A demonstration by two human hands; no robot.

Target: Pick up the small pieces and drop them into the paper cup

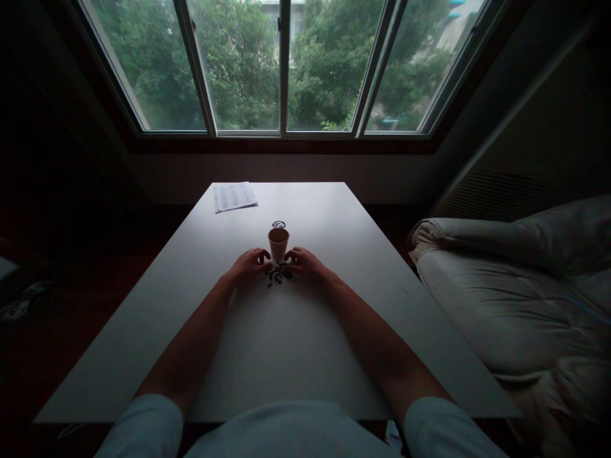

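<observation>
A brown-toned paper cup (278,247) stands upright with its open mouth up. Just in front of its base, several small dark pieces (277,275) lie scattered in a little heap; they are too small for me to name. My left hand (249,263) rests at the left of the cup and heap, its fingers curved and a gap showing between thumb and finger. On the opposite side, my right hand (306,261) mirrors it, fingers bent and apart. The fingertips come close to the cup's lower sides; whether they touch it I cannot tell.
Behind the cup lies a small round lid-like thing (279,224). Printed sheets (235,197) sit at the far left of the white table (286,356). A sofa with a pale cover (482,305) stands at the right, and a window (283,70) is ahead.
</observation>
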